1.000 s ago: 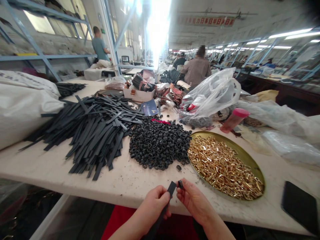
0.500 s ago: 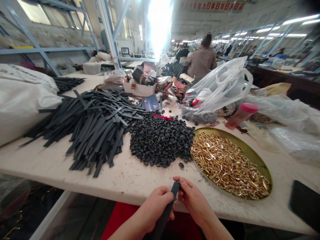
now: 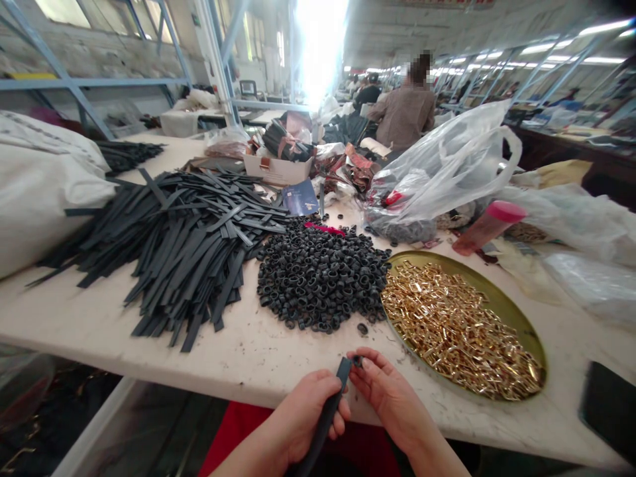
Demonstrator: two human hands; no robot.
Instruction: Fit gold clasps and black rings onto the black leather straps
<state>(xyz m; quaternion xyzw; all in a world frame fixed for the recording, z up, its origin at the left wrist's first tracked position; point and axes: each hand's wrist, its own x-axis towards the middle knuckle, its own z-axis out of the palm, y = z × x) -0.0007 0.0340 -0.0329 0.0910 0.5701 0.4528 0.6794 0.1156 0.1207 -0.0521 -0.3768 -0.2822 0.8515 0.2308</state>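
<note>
thumb and fingers of your left hand (image 3: 301, 412) gripped a black strap (image 3: 325, 417), its tip just beside the small black loop (image 3: 356, 361) your right hand (image 3: 386, 389) pinched. beyond lay more loops (image 3: 320, 281), between piled straps (image 3: 193, 242) and a tray (image 3: 514, 308) of gold-coloured metal fittings (image 3: 460, 328).

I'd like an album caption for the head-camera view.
Left hand holds a dark strap, right hand a small dark loop, near a tray of gold-coloured pieces.
</note>
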